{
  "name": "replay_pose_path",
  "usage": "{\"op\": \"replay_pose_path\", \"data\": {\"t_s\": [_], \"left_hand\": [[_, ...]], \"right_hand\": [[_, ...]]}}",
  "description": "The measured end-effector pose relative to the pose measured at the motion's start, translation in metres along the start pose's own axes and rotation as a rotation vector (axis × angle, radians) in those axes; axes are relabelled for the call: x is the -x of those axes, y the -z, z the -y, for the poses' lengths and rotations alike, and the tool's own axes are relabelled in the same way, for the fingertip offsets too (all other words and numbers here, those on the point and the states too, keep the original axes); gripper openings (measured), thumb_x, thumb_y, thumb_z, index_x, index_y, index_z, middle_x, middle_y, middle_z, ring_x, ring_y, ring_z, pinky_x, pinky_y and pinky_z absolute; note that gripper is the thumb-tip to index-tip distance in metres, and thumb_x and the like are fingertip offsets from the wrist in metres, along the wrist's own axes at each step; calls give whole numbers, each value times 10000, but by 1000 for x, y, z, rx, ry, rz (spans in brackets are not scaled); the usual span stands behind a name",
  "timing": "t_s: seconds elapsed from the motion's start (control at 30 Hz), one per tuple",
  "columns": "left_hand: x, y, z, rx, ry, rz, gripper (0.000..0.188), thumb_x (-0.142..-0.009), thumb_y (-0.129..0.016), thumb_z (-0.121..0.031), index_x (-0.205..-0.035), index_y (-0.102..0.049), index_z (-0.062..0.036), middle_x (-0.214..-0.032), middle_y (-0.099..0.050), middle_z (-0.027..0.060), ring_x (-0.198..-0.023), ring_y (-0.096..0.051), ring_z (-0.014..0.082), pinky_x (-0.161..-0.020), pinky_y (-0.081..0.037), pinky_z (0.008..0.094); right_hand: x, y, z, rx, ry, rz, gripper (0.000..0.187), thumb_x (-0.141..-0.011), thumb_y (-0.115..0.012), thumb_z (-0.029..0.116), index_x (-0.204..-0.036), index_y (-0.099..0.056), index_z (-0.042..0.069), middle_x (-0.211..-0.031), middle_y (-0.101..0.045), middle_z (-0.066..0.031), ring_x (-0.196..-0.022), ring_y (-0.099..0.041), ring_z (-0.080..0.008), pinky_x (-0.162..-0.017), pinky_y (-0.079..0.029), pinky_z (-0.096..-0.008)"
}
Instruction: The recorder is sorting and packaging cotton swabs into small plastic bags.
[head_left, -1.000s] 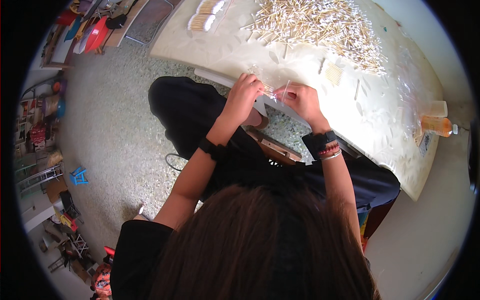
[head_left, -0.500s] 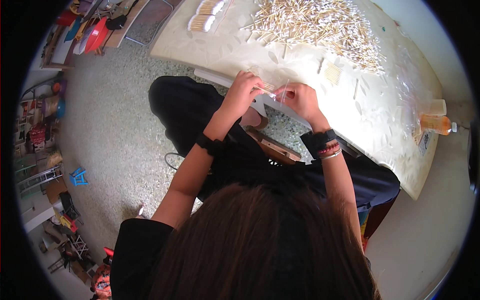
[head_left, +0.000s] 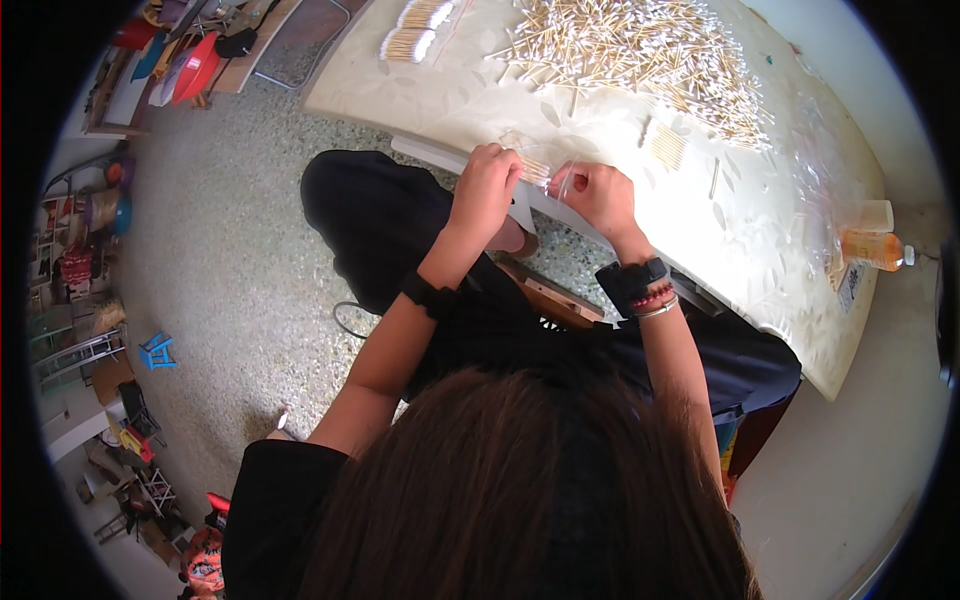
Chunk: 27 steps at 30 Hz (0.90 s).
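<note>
Over the table's near edge, my left hand (head_left: 488,188) is closed around a small bunch of cotton swabs (head_left: 535,171), their white tips pointing right. Close by on the right, my right hand (head_left: 603,197) pinches a thin, clear piece of plastic (head_left: 564,181) beside those tips. Whether the plastic is a bag or a strip, I cannot tell. My fingers partly hide the bunch. Beyond my hands spreads a large loose pile of cotton swabs (head_left: 640,50). A neat row of swabs (head_left: 664,146) and a single swab (head_left: 715,180) lie to the right.
Bundled swabs (head_left: 408,45) rest at the table's (head_left: 430,105) far left. Crumpled clear plastic bags (head_left: 815,190), a pale cup (head_left: 874,215) and an orange drink bottle (head_left: 872,249) stand along the right. A blue stool (head_left: 157,351) is on the floor at left.
My left hand has turned slightly, so more of the bunch shows between my hands. The clear plastic in my right hand has shifted from upright to a curved loop.
</note>
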<state>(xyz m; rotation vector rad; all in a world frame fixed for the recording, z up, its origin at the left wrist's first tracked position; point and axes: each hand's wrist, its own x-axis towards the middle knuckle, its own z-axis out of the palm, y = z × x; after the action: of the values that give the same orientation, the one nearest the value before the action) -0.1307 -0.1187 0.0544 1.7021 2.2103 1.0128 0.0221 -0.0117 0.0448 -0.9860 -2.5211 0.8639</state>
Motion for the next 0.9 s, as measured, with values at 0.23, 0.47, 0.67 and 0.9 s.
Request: {"op": "replay_pose_path", "data": {"t_s": [0.23,0.47,0.67,0.9], "left_hand": [[2,-7,-3,-66,-20,-64,202,-796,-588,-40,-995,-559,-18,-1035,-543,179,-998,-506,381,-849,-422,424],[5,-47,-17,-212,-54,-15,480,-932,-431,-183,-1328,-354,78,-1410,-327,235,-1349,-238,394,-1102,-184,507],[4,-63,-15,-352,-46,-55,491,-940,-434,-193,-1349,-342,63,-1434,-321,198,-1360,-250,342,-1103,-195,491],[0,-70,-9,-365,-82,-86,504,-906,-468,-117,-1346,-327,83,-1416,-344,217,-1346,-288,333,-1109,-206,465]], "right_hand": [[1,0,-3,6,22,-1,130,-694,-708,218,-824,-708,215,-555,-528,1,-518,-543,-160,-514,-428,-305],[-1,8,-25,-261,110,103,124,-731,-666,177,-849,-690,143,-644,-593,-63,-585,-573,-217,-572,-455,-331],[3,22,-22,-214,118,186,153,-773,-644,191,-876,-682,83,-636,-586,-111,-571,-563,-245,-569,-449,-336],[4,22,-23,-229,86,131,178,-817,-632,231,-871,-687,70,-590,-561,-100,-524,-520,-204,-535,-423,-317]]}}
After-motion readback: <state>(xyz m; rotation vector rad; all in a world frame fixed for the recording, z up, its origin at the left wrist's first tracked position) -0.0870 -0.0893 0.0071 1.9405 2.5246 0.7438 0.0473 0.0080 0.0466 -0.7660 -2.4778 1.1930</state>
